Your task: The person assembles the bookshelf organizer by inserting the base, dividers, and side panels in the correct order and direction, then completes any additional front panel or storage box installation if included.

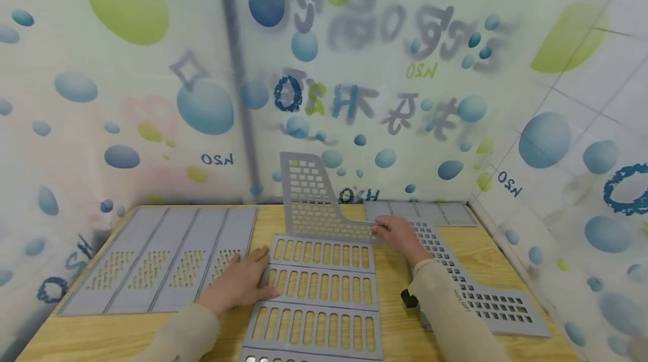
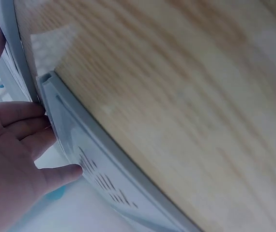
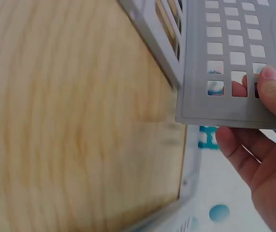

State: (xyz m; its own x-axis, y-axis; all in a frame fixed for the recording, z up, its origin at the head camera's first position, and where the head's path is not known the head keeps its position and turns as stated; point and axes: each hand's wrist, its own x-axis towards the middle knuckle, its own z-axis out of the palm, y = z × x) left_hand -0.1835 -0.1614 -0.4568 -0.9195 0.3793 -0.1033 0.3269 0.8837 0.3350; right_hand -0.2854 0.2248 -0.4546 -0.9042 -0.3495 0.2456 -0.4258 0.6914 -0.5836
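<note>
A grey L-shaped plastic panel [image 1: 329, 190] with a grid of square holes stands tilted up at the back of the table. My right hand [image 1: 402, 238] pinches the end of its short arm, thumb on the face and fingers behind, as the right wrist view shows. In front lies a grey panel with rows of long slots [image 1: 324, 305], its far edge close below the L-shaped one. My left hand [image 1: 243, 277] rests at the left side of the slotted panel, fingers extended. In the left wrist view its spread fingers [image 2: 24, 113] touch the panel edges.
A wide grey panel in several sections with slanted perforations [image 1: 167, 300] lies at the left. On the right, another L-shaped perforated panel [image 1: 506, 325] lies under my right forearm. A plain sectioned panel [image 1: 430, 215] sits at the back right. A patterned curtain [image 1: 324, 58] hangs behind the table.
</note>
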